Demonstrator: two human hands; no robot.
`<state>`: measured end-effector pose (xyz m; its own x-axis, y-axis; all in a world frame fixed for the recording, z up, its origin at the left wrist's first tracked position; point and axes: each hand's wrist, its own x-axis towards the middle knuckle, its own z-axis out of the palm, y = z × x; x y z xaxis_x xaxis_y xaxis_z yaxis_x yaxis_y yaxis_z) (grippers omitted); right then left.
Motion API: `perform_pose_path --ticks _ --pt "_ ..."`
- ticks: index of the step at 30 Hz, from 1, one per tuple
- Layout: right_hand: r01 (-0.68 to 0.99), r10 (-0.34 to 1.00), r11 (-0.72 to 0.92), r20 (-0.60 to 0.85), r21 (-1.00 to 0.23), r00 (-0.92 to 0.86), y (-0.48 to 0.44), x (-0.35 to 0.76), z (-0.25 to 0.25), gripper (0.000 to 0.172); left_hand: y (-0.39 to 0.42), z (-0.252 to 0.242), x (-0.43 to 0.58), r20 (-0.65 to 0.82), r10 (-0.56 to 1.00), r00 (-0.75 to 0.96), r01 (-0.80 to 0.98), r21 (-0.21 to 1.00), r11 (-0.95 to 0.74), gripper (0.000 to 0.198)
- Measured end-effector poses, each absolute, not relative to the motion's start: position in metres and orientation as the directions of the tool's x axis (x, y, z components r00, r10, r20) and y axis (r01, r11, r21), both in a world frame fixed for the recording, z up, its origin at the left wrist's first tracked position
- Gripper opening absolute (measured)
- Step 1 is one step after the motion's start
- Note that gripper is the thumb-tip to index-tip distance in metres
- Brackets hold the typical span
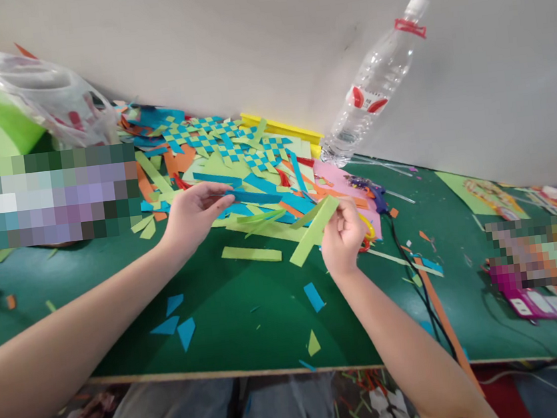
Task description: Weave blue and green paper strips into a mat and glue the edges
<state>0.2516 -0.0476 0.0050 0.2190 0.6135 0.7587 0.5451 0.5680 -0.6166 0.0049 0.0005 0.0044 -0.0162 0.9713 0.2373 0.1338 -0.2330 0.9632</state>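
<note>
My left hand (196,217) pinches the end of a blue paper strip (259,196) over the pile of cut paper. Between the thumb and fingers of my right hand (343,236) is a light green paper strip (307,240), slanting down to the left. Loose green strips (265,227) and blue strips (268,209) lie between the two hands. One short green strip (252,253) rests apart, nearer to me. Behind the hands is a woven blue-and-green paper checker piece (220,138).
A clear plastic bottle (370,91) leans at the wall. Yellow-handled scissors (367,227) lie partly hidden beside my right hand. A plastic bag (54,93) stands at the back left. Black cable (421,287) and paper scraps (187,333) lie on the green table (252,333).
</note>
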Motion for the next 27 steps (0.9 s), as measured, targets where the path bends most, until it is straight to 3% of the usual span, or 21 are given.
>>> perform_pose_path --ticks 17,27 --pt "0.365 0.747 0.477 0.588 -0.8 0.31 -0.0399 0.2516 -0.0017 0.026 -0.0029 0.0049 0.0081 0.205 0.975 0.082 0.054 0.976 -0.21 0.029" --pt "0.414 0.75 0.465 0.597 -0.782 0.284 -0.0425 0.2503 0.0016 0.028 -0.0061 0.0063 0.0102 0.196 0.975 0.104 0.115 0.971 -0.208 0.028"
